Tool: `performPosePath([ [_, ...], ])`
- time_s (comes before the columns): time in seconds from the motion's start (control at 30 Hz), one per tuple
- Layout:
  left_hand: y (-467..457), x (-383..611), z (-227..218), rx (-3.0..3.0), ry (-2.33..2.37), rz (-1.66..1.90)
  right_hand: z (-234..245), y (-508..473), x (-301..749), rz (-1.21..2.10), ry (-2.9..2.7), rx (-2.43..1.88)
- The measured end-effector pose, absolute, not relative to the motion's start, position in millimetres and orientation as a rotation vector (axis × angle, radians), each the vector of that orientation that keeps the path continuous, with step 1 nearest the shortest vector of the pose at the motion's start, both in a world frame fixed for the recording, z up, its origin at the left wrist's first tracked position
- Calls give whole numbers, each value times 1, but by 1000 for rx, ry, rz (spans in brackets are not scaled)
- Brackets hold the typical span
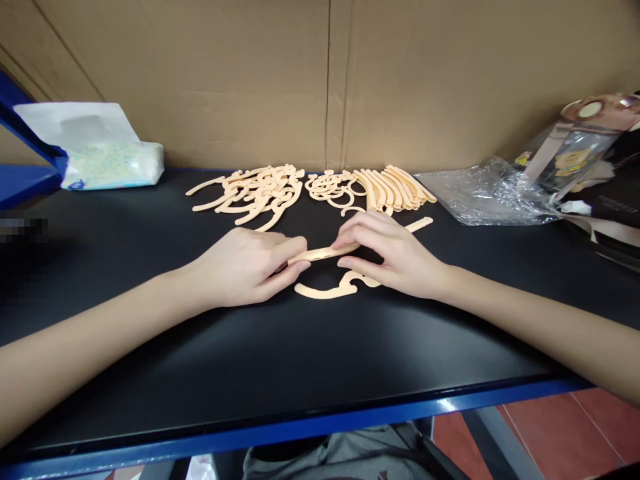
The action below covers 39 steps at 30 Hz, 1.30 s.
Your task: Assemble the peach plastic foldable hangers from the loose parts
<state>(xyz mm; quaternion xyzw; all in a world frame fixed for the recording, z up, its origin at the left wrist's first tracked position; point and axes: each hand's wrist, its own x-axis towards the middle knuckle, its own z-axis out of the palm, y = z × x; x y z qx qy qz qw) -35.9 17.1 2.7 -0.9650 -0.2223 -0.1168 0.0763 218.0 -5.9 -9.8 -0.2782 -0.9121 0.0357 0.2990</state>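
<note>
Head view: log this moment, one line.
left hand: pinches peach strip | right hand: pinches same strip | hooked piece: on black table beside strip | loose pile, neat row: behind

On the table, the left hand and right hand meet mid-table on a flat strip; a hooked piece lies just before it. Behind sit two piles of parts, left pile beside right pile, against the cardboard wall; tissue pack far left, plastic bags far right
</note>
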Motion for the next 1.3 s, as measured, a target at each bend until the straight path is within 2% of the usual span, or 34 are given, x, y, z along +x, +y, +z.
performPosePath([
  [0.23,24,-39,3,-2857,-726,-443,-5,-21,213,-105,-2633,-550],
  [0.97,19,-38,7,-2663,-648,-288,-7,-22,211,-63,-2706,-577],
  [1.3,10,-36,6,-2573,-687,-516,-2,-22,212,-59,-2753,-610],
])
